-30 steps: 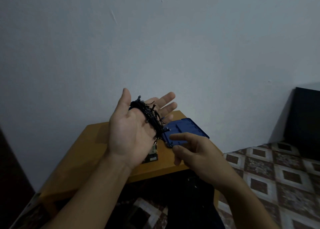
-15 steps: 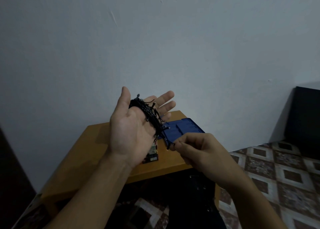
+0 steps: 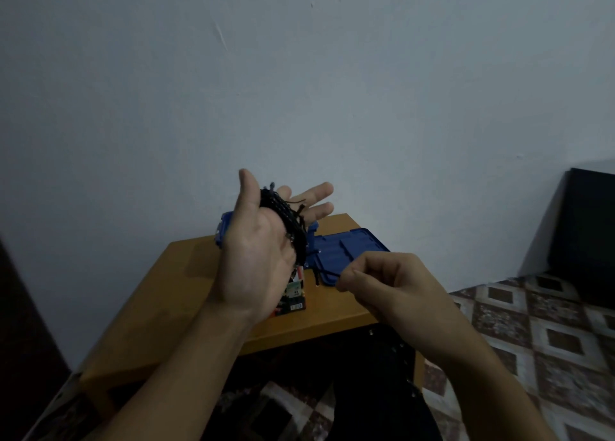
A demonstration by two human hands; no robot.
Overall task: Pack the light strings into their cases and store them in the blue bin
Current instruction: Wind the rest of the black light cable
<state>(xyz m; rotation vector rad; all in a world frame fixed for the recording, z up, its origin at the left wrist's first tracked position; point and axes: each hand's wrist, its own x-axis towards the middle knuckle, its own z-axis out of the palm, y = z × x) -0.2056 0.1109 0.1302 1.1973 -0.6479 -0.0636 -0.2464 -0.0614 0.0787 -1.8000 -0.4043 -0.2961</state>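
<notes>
My left hand (image 3: 258, 257) is raised palm up with fingers spread, and a black light string (image 3: 288, 221) is wound in several loops around its palm. My right hand (image 3: 386, 284) pinches the loose end of that string at about table height, pulled to the right of the coil. Behind the hands a blue plastic bin part (image 3: 346, 250) lies flat on the wooden table (image 3: 173, 284), and another blue piece (image 3: 222, 230) shows behind my left hand. A small printed case (image 3: 294, 295) stands on the table, partly hidden by my left palm.
A pale wall rises right behind the table. A patterned tiled floor (image 3: 532, 327) spreads to the right, with a dark cabinet (image 3: 589, 237) at the far right. Dark clothing covers my lap below the table edge.
My right hand took hold of the string's loose end and pulled it to the right and down. My left hand stayed raised with the coil, tilting slightly.
</notes>
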